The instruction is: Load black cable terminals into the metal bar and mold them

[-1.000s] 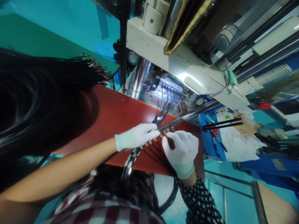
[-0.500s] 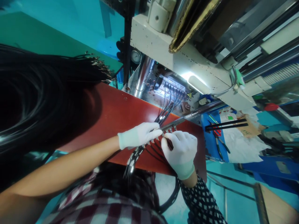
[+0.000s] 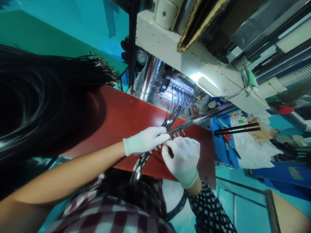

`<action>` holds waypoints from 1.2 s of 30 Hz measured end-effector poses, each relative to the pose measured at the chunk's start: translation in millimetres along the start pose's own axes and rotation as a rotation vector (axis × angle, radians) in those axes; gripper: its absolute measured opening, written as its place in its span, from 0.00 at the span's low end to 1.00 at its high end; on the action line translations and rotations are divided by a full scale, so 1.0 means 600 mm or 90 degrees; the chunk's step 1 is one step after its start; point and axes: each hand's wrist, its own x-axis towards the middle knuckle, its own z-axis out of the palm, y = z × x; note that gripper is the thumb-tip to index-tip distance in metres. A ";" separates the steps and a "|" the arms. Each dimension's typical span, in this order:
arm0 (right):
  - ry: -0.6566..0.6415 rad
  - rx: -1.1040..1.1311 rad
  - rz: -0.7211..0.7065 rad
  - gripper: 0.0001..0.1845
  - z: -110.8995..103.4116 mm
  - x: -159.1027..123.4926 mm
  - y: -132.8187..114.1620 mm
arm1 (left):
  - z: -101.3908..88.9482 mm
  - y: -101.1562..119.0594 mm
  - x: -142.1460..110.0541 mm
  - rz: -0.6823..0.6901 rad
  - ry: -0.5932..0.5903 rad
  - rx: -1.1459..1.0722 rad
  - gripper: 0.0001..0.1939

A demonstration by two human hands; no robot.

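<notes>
My left hand (image 3: 148, 139), in a white glove, is closed with thumb and fingertips pinched at a metal bar (image 3: 181, 127). Small metal cable ends (image 3: 178, 134) sit in a row along that bar. My gloved right hand (image 3: 183, 158) is just right of the left fingertips, curled with thumb and forefinger pinched at a black cable by the bar; the fingers hide its end. Beneath my left hand passes a bundle of black cables (image 3: 140, 165) with shiny metal pieces. More thin black cables (image 3: 173, 115) run up into a lit metal mould (image 3: 178, 89).
A reddish-brown board (image 3: 116, 113) lies under my hands. At left is a big coil of black cables (image 3: 31, 97). The white machine head (image 3: 175, 48) overhangs the mould, with a lamp (image 3: 207, 85). Pliers (image 3: 228, 147) lie on a blue surface at right.
My right hand has shifted slightly left and down along the bar, closer to my left fingertips. My left hand has stayed nearly still.
</notes>
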 end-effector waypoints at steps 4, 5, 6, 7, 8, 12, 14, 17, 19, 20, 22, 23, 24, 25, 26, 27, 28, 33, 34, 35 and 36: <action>0.034 0.001 -0.010 0.09 0.013 0.003 0.000 | -0.001 0.004 -0.001 -0.010 -0.002 -0.007 0.19; 0.035 0.004 -0.013 0.10 0.012 0.003 0.001 | -0.001 0.005 -0.002 -0.011 0.000 -0.008 0.19; 0.029 0.007 -0.015 0.09 0.010 0.002 0.002 | -0.001 0.006 -0.002 -0.011 0.004 -0.008 0.19; 0.022 0.009 -0.015 0.08 0.006 0.001 0.002 | 0.000 0.007 -0.003 -0.011 0.006 -0.010 0.19; 0.014 0.010 -0.014 0.05 0.001 -0.001 0.002 | 0.000 0.007 -0.003 -0.012 0.008 -0.012 0.19; -0.001 0.013 -0.020 0.03 -0.011 -0.006 -0.005 | 0.002 0.006 -0.003 -0.020 0.010 -0.025 0.19; -0.010 0.010 -0.029 0.05 -0.009 -0.007 -0.011 | 0.003 0.006 -0.003 -0.023 0.015 -0.031 0.19; -0.002 0.002 -0.030 0.09 0.003 -0.005 -0.017 | 0.003 0.007 -0.003 -0.029 0.015 -0.037 0.19; 0.015 0.003 -0.029 0.10 0.010 -0.003 -0.019 | 0.003 0.007 -0.004 -0.036 0.012 -0.037 0.19; 0.019 0.003 -0.028 0.09 0.012 -0.003 -0.020 | 0.003 0.007 -0.004 -0.040 0.011 -0.036 0.19; 0.016 0.005 -0.027 0.09 0.009 -0.003 -0.020 | 0.003 0.007 -0.004 -0.045 0.016 -0.033 0.19; 0.011 0.006 -0.025 0.08 0.006 -0.003 -0.020 | 0.003 0.007 -0.004 -0.047 0.020 -0.033 0.19; 0.005 0.008 -0.021 0.06 0.002 -0.005 -0.021 | 0.003 0.007 -0.003 -0.049 0.021 -0.036 0.19; 0.000 0.011 -0.017 0.05 -0.002 -0.006 -0.022 | 0.004 0.007 -0.003 -0.053 0.023 -0.040 0.18; -0.004 0.016 -0.018 0.04 -0.006 -0.008 -0.023 | 0.004 0.007 -0.003 -0.056 0.024 -0.044 0.18; -0.006 0.022 -0.022 0.05 -0.008 -0.009 -0.025 | 0.004 0.007 -0.003 -0.058 0.025 -0.046 0.18; -0.008 0.026 -0.029 0.05 -0.008 -0.011 -0.027 | 0.004 0.008 -0.003 -0.060 0.028 -0.046 0.18; 0.012 0.025 -0.041 0.08 0.011 -0.012 -0.035 | 0.005 0.007 -0.002 -0.058 0.034 -0.026 0.18; 0.020 0.026 -0.039 0.08 0.014 -0.011 -0.035 | 0.006 0.006 -0.002 -0.053 0.036 -0.025 0.18; 0.025 0.028 -0.039 0.09 0.015 -0.011 -0.035 | 0.006 0.006 -0.002 -0.050 0.039 -0.025 0.18; 0.025 0.031 -0.041 0.09 0.014 -0.011 -0.034 | 0.006 0.005 -0.002 -0.051 0.042 -0.030 0.18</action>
